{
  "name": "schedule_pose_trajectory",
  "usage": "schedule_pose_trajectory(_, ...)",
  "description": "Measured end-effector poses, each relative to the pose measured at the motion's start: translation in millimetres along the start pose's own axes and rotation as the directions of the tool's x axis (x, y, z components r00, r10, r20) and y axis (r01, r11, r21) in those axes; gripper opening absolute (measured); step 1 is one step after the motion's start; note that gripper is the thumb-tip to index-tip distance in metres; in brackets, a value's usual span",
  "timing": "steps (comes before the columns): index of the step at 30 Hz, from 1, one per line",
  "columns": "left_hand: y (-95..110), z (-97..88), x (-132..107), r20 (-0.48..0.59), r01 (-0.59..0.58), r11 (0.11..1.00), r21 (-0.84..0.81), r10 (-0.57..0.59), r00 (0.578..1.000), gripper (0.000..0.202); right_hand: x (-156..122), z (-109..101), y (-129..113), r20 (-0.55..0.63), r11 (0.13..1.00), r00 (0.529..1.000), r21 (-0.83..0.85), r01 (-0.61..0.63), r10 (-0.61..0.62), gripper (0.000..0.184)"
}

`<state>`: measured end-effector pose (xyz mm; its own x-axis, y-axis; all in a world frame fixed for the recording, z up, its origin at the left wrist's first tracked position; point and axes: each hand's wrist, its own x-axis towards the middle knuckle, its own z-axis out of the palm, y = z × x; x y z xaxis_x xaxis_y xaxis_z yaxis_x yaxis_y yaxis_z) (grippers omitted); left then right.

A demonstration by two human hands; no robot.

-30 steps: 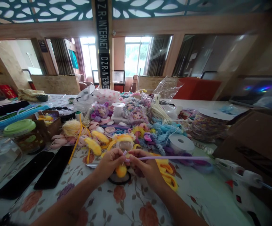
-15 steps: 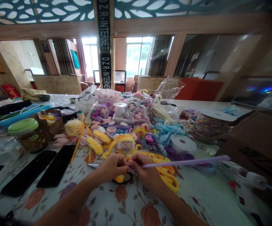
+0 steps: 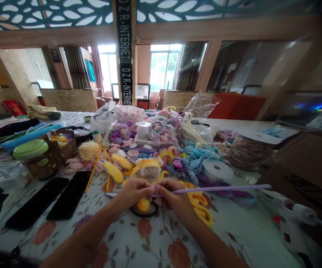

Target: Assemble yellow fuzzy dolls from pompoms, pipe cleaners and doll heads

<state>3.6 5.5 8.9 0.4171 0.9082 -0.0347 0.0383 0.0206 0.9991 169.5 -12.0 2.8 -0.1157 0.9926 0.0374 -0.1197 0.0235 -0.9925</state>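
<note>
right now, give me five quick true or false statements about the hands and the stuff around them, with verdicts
1. The right hand has its grip on the lilac stem, whose long end sticks out to the right. True.
2. The left hand is far from the right hand. False: their fingertips come close together in front of the person.
3. The glue gun is on the right side of the table. True.
4. Two black phones lie to the right of the hands. False: the phones lie to the left.
5. The jar at the left has a red lid. False: its lid is green.
</note>
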Motion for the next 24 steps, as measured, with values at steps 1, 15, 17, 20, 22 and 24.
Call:
schedule_pose_trajectory(1,0,-0.1,-1,0.009,0.012,1.000,-0.024,-0.012,1.000,0.031,0,0,0,-0.003,1.000,1.000,0.011,-0.002,0.002,0.027)
schedule_pose_trajectory(15,-12,-1.9,-1,0.201,0.184,0.876,-0.445,-0.103,0.974,0.028,3,-5,2,0.024,0.999,0.999,0.027,-0.047,0.046,0.028)
schedule_pose_trajectory(17,-12,-0.7,-1,0.183,0.173,0.883,-0.437,-0.102,0.978,0.028,3,-5,2,0.023,0.999,0.999,0.023,-0.034,0.033,0.028)
schedule_pose_trajectory(20,-11,1.0,-1,0.153,0.147,0.894,-0.424,-0.089,0.984,0.027,4,-6,3,0.034,0.999,0.999,0.029,-0.044,0.043,0.027)
schedule_pose_trajectory(22,-9,1.9,-2,0.149,0.128,0.896,-0.426,-0.070,0.986,0.027,5,-7,5,0.036,0.997,0.997,0.046,-0.063,0.062,0.027)
schedule_pose_trajectory(24,-8,2.5,-2,0.167,0.128,0.891,-0.435,-0.060,0.984,0.027,6,-8,5,0.037,0.993,0.996,0.080,-0.081,0.079,0.029)
